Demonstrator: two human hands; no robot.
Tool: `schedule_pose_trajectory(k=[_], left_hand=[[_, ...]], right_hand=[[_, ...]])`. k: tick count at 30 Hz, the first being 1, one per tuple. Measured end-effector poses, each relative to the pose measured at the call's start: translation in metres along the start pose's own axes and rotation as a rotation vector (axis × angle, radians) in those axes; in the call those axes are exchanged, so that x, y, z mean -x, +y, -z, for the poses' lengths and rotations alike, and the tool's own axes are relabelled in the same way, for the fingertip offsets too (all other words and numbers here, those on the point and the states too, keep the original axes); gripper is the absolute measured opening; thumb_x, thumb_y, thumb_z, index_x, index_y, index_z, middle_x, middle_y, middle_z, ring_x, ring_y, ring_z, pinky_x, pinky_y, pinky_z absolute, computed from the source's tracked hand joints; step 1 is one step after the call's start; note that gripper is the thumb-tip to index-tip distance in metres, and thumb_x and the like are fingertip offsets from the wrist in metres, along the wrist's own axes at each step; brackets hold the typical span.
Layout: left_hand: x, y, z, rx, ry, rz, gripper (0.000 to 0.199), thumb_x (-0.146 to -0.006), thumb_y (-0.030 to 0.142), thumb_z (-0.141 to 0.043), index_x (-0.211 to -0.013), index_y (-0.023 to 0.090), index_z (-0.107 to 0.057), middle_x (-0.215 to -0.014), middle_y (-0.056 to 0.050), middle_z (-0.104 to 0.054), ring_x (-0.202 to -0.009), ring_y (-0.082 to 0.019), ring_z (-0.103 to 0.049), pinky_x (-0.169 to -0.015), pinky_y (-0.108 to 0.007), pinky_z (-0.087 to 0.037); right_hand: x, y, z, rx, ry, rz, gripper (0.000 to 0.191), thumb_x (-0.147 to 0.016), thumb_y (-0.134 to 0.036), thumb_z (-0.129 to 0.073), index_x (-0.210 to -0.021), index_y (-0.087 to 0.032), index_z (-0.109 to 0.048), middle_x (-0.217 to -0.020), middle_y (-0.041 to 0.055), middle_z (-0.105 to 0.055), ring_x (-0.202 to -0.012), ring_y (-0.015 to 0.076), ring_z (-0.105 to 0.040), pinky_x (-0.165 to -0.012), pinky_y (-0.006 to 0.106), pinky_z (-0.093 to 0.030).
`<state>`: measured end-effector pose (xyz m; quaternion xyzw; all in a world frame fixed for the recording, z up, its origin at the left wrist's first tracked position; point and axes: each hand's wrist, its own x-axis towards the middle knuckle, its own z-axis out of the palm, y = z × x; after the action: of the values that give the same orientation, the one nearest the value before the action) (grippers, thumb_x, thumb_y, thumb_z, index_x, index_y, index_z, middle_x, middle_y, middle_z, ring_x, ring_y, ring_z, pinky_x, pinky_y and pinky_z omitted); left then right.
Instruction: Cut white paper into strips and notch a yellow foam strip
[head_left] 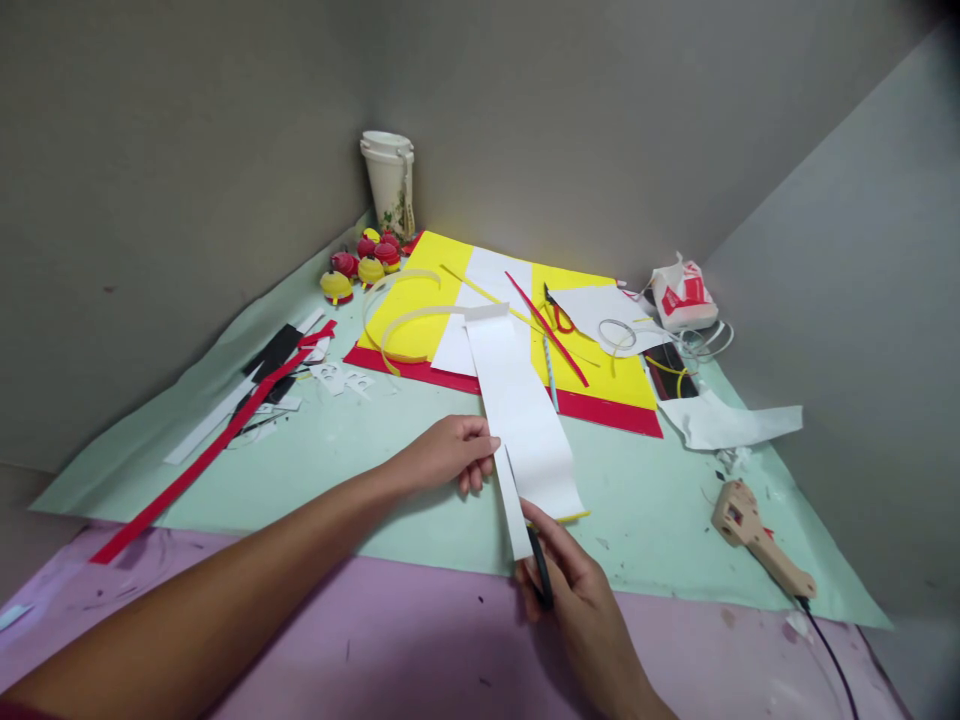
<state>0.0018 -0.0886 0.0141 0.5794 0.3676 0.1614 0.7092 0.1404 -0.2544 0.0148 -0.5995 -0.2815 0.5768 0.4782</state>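
Note:
My left hand (459, 452) pinches the left edge of a long white paper strip (525, 410), thumb on top and fingers curled. Below it, my right hand (566, 585) is closed round the black handle of a pair of scissors (540, 570). The blades are mostly hidden behind the paper. A narrow strip (513, 505) is partly cut from the left side of the white paper and hangs toward my right hand. The far end of the paper rests on yellow, white and red sheets (615, 385).
A red strip (202, 460) and black and white scraps lie left. Small red and yellow ornaments (335, 287) stand by a white cup (390, 185). Red-handled pliers (561, 318) lie on the sheets. A glue gun (761, 538) and a tissue pack (684, 293) are right.

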Motion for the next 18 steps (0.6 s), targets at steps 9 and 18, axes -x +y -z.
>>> schedule_pose_trajectory(k=[9,18], left_hand=[[0.0005,0.0021,-0.0007,-0.016,-0.002,0.007,0.024,-0.084,0.036,-0.056,-0.072,0.015,-0.050,-0.064,0.000,-0.060,-0.046,-0.008,-0.055,-0.041,-0.019,-0.043],[0.0011,0.0018,-0.0018,0.003,0.002,0.003,0.025,-0.083,0.037,-0.057,-0.072,0.016,-0.050,-0.063,0.000,-0.060,-0.046,-0.008,-0.055,-0.040,-0.019,-0.044]], right_hand=[[0.0022,-0.0014,-0.0059,-0.046,0.061,0.028,0.056,-0.079,-0.045,-0.065,-0.129,-0.018,-0.061,-0.059,-0.0049,-0.046,-0.050,0.0101,-0.040,-0.049,0.023,-0.034],[0.0030,-0.0022,-0.0045,-0.064,0.034,0.011,0.058,-0.081,-0.047,-0.065,-0.131,-0.018,-0.059,-0.058,-0.0059,-0.044,-0.050,0.0101,-0.038,-0.050,0.024,-0.032]])
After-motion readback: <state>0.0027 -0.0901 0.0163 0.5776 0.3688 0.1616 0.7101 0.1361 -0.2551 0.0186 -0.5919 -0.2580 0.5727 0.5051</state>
